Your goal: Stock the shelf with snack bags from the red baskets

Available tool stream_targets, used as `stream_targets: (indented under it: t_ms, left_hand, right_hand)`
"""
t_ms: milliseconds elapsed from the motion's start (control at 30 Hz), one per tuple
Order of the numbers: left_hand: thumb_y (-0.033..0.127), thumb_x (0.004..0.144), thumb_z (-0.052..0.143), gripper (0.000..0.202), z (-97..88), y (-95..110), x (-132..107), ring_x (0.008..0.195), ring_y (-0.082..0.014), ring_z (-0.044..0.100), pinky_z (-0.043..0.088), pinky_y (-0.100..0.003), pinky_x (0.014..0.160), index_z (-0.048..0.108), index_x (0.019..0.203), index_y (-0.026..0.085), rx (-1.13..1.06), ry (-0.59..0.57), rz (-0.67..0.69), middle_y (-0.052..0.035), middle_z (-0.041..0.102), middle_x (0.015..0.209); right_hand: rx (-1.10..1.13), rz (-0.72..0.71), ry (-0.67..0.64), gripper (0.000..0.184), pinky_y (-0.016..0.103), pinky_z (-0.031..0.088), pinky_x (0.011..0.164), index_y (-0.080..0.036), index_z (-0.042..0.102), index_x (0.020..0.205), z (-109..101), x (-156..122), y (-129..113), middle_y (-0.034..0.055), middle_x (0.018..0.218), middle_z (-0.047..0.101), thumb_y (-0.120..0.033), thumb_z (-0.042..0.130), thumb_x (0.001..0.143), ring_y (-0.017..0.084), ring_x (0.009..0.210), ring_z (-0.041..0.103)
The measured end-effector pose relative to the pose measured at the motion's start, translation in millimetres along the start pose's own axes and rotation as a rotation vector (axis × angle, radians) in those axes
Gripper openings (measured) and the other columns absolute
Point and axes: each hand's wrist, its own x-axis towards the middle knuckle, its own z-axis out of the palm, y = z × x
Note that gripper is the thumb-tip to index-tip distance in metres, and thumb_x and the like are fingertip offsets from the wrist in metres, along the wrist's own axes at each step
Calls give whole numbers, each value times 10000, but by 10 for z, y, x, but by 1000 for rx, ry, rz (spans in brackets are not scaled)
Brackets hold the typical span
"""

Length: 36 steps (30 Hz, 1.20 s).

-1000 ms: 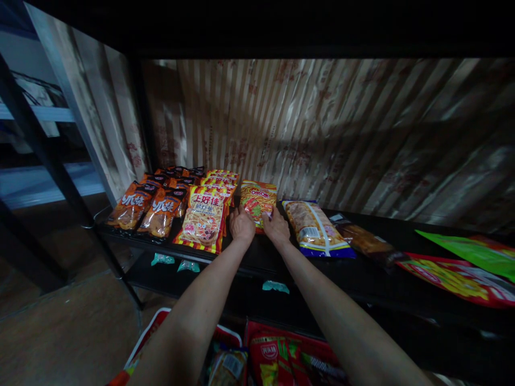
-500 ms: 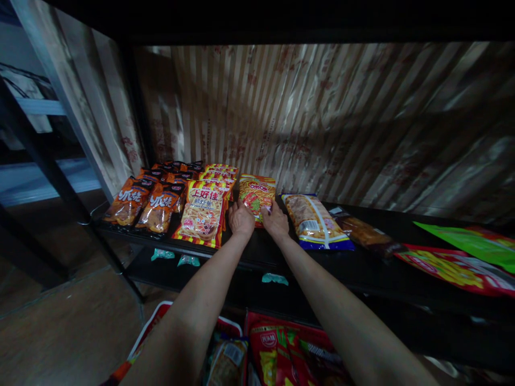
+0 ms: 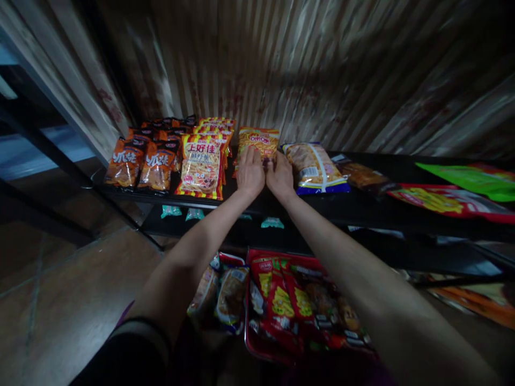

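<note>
An orange-yellow snack bag (image 3: pixel 259 138) leans upright on the black shelf, its lower part covered by my hands. My left hand (image 3: pixel 251 172) lies over its lower left front, fingers bent onto the bag. My right hand (image 3: pixel 280 176) is closed at its lower right edge, the fingertips partly hidden. Left of it stands a row of yellow-and-red prawn cracker bags (image 3: pixel 201 165). To the right, close by my right hand, a clear snack bag with blue ends (image 3: pixel 313 165) lies on the shelf.
Several orange-and-black snack packs (image 3: pixel 156 167) stand at the shelf's left end. A brown pack (image 3: pixel 368 178), a red bag (image 3: pixel 454 201) and a green bag (image 3: pixel 462 177) lie at right. Below are small teal packs (image 3: pixel 272 222) and a red basket (image 3: pixel 247 338) of snacks.
The view has tilted down, showing more of the basket below. My left hand has moved from the bag's left side onto its front, and my hands are closer together.
</note>
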Motion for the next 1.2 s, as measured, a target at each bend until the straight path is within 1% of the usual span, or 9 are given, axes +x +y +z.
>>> stream_targets:
  t_ms: [100,200,300,400,533,700,833,933,1200]
  left_hand:
    - [101,866,346,363,-272,96,-444,1330,-160,324,238,-370,1131,510,1189,92,-111,43,179,-109,490,1350]
    - [120,882,311,334,-434,36,-1264,1232,-124,441,340,-322,1075,554,1109,140,-231,-47,248,-79,574,1251]
    - [188,860,390,317,-369,-159,-2293,1262,-196,427,362,-374,1059,574,1115,148,-101,-379,-67,-106,531,1308]
    - [349,766,564,658,-193,-336,-3245,1379,-328,210,252,-491,1104,392,1335,68,71,-721,-339,-194,339,1450]
    - [202,760,527,696,-26,-433,-4026,1406,-296,111,254,-471,1106,289,1402,82,75,-842,-422,-167,232,1504]
    - [-16,662,490,723,4,-532,-4210,1403,-295,122,267,-426,1111,387,1363,127,44,-647,-565,-160,171,1522]
    - [-48,677,453,651,-125,-698,-4043,1286,-256,416,376,-357,1053,467,1305,125,-3,-574,-692,-174,377,1430]
    - [-52,712,408,607,-262,-834,-3863,1233,-232,475,364,-379,1062,487,1287,125,-3,-544,-687,-154,541,1292]
    - [30,716,503,450,-205,-646,-3847,1137,-198,551,426,-300,1010,619,1133,151,-85,-621,-568,-103,614,1207]
  right_hand:
    - [87,6,45,437,447,325,1042,-149,427,1290,-333,-402,-212,145,1317,506,-340,374,900,228,1232,445]
    - [195,43,22,429,397,344,1040,-183,415,1312,-671,-1102,-358,122,1337,500,-309,399,902,188,1241,444]
    - [256,313,-109,389,423,415,967,-187,516,1218,-804,-1995,-253,119,1207,596,-332,434,866,210,1107,556]
    - [218,657,-474,353,433,447,911,-204,621,1085,-769,-2858,-59,110,1113,649,-344,518,778,249,1018,604]
    - [246,891,-779,241,411,453,900,-225,700,894,-711,-3623,-39,78,975,707,-311,592,695,259,958,637]
    - [301,962,-816,164,415,455,897,-237,709,779,-711,-3944,-164,57,914,728,-289,637,641,258,910,656]
    - [366,1034,-774,204,437,459,897,-231,705,772,-704,-4029,-82,49,848,731,-346,678,606,267,890,660]
    - [431,1092,-726,259,462,472,880,-218,695,744,-678,-4090,-11,54,781,725,-402,720,563,283,861,664]
    - [689,1198,-672,557,419,487,908,-268,610,1133,-501,-4122,-62,73,1204,628,-566,657,665,257,1126,574]
